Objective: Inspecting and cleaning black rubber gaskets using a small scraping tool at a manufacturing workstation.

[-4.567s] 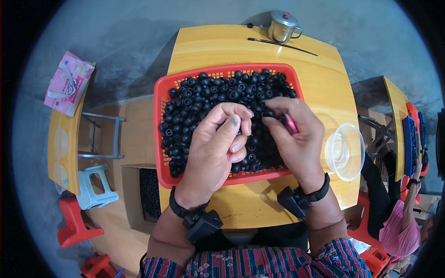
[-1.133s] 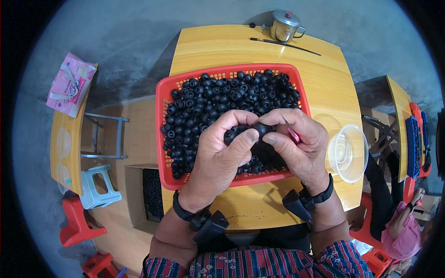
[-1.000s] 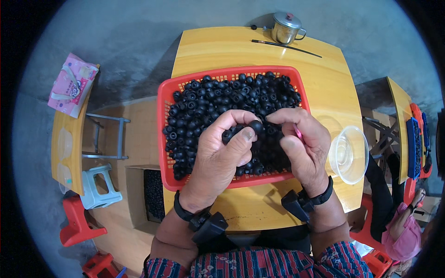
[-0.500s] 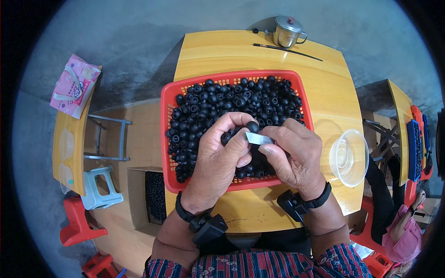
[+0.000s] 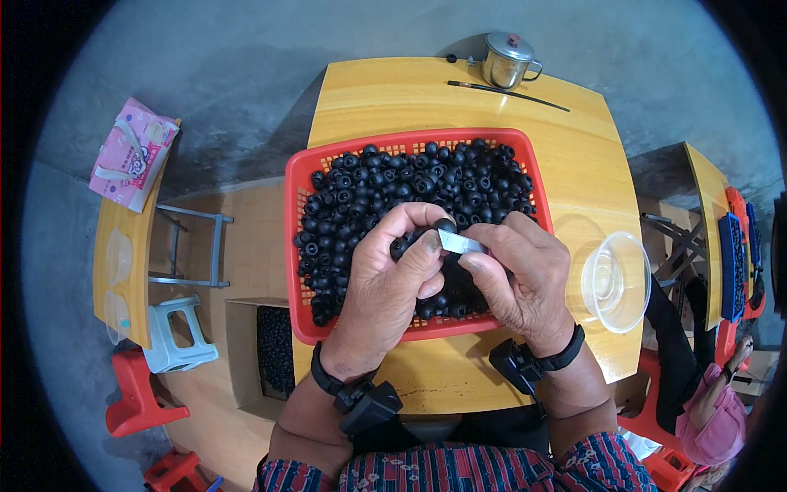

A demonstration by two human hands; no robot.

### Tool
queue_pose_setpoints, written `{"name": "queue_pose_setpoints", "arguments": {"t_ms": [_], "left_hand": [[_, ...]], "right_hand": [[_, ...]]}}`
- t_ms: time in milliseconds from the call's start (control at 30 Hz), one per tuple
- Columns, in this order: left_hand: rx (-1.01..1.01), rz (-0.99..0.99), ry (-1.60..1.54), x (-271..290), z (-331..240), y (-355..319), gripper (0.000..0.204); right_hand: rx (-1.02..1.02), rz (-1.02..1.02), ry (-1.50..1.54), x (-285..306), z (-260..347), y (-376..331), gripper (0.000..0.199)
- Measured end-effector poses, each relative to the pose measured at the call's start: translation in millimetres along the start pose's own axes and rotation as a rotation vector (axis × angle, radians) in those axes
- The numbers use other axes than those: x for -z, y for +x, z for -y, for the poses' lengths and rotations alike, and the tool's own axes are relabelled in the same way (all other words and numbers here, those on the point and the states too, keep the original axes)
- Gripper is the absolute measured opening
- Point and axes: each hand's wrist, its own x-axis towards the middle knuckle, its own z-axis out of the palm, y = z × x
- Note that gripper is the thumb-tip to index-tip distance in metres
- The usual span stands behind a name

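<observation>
"What does the head view give for the left hand?"

"The left hand (image 5: 389,275) is curled, thumb and index finger pinching a small black bead (image 5: 445,224) above the red basket (image 5: 293,246)."

"And the right hand (image 5: 522,266)?"

"It's closed on a flat metal blade (image 5: 461,242), gripped between thumb and forefinger, slanting toward the bead. The blade's end overlaps the bead's near edge, though from this angle I can't tell whether it touches."

"What fills the basket?"

"A heap of black beads (image 5: 348,197), many with round holes. The basket sits on a yellow table (image 5: 574,156)."

"Anything else on that table?"

"A clear plastic bowl (image 5: 616,287) to the right of the basket, near the right wrist. At the far edge, a lidded metal mug (image 5: 503,66), with a slim black stick (image 5: 510,96) lying just beside it."

"And around it?"

"On the floor at left, an open cardboard box (image 5: 243,353) with dark contents, then a pale blue stool (image 5: 174,344). Far right, a co-worker in a pink top (image 5: 711,426) sits near another table (image 5: 703,197)."
</observation>
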Motion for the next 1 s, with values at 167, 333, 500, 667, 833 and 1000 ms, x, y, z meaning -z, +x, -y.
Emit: {"name": "queue_pose_setpoints", "arguments": {"t_ms": [167, 333, 500, 667, 833, 1000], "left_hand": [[0.005, -0.009, 0.006, -0.3, -1.1, 0.5, 0.017], [-0.005, -0.037, 0.039, -7.1, -3.2, -0.2, 0.016], [0.012, -0.008, 0.041, -8.2, -1.1, -0.1, 0.015], [0.044, 0.018, -0.007, -11.0, 1.9, -2.5, 0.015], [0.044, 0.001, -0.05, -12.8, 5.3, -4.0, 0.017], [0.043, 0.003, -0.082, -10.1, 7.5, -8.4, 0.017]], "right_hand": [[-0.011, 0.004, 0.002, 0.6, 0.7, 1.2, 0.015], [-0.005, 0.007, -0.02, 3.7, 0.7, 2.4, 0.014], [-0.02, 0.025, -0.009, 8.6, -0.9, 0.6, 0.012], [-0.228, -0.053, 0.228, 10.2, -11.0, -3.1, 0.01], [-0.099, -0.131, 0.269, 17.9, -8.2, -6.4, 0.02], [-0.127, -0.01, 0.343, 15.7, -2.8, -8.9, 0.031]]}}
